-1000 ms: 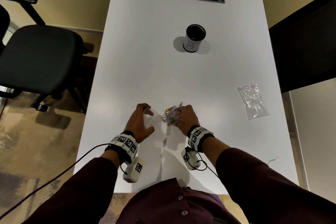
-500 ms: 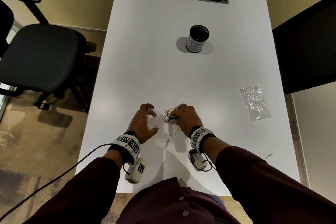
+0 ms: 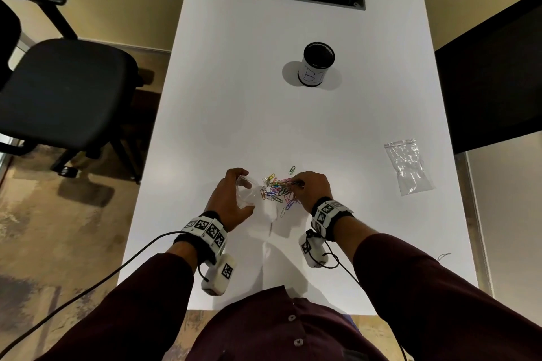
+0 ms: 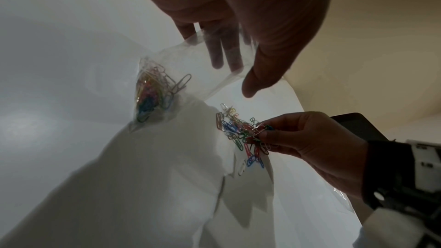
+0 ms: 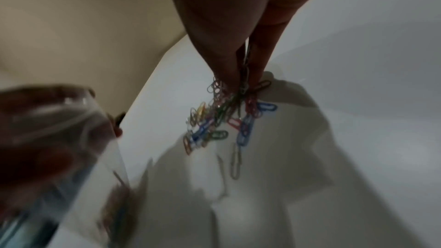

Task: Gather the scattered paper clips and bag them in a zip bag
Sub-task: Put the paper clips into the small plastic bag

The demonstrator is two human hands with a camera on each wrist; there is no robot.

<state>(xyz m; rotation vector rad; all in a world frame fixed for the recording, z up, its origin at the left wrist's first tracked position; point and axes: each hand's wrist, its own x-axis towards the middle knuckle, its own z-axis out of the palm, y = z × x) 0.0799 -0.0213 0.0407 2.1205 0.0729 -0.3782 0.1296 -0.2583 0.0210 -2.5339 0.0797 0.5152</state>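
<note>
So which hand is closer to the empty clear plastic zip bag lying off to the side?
Right. The right hand pinches coloured paper clips on the bag's side of the white table; the left hand, holding another bag, is farther away.

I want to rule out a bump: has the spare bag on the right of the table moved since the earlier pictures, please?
No. The spare bag lies in the same spot by the table's right edge, unchanged relative to the cup.

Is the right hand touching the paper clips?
Touching. The right wrist view shows the right hand pinching a bunch of paper clips between its fingertips.
</note>
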